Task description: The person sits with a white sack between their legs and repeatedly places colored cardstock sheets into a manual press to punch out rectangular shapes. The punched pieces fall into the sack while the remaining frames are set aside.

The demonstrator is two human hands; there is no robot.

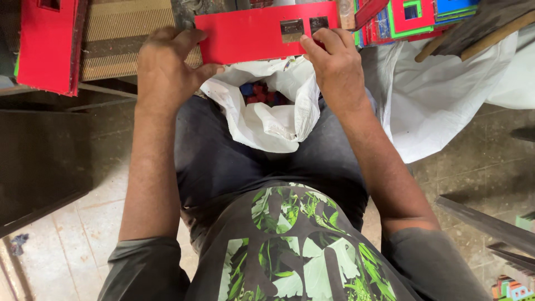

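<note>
The person sits with dark trousers [223,161] filling the middle of the view, and everything else can be placed from the white plastic bag [267,117] resting open on the lap. To the right of the bag a large white sheet [440,106] drapes down toward the tiled floor [83,234]. Up and to the left of the bag leans a big red panel [47,44], with a ribbed brown board [120,39] between it and the bag. Directly above the bag's mouth a long red strip [251,33] with two small rectangular cut-outs is held level, seemingly placed there so anything pushed out of it would drop into the bag. The left hand [167,67] grips the strip's left end, thumb underneath and fingers curled over the top edge, steadying it. The right hand [334,67] pinches the strip near the cut-outs, thumb pressed against its face beside the openings. Up and right of the bag lies a stack of red, green and blue cut pieces [412,19]. Inside the bag sit small red and blue offcuts [262,92].
</note>
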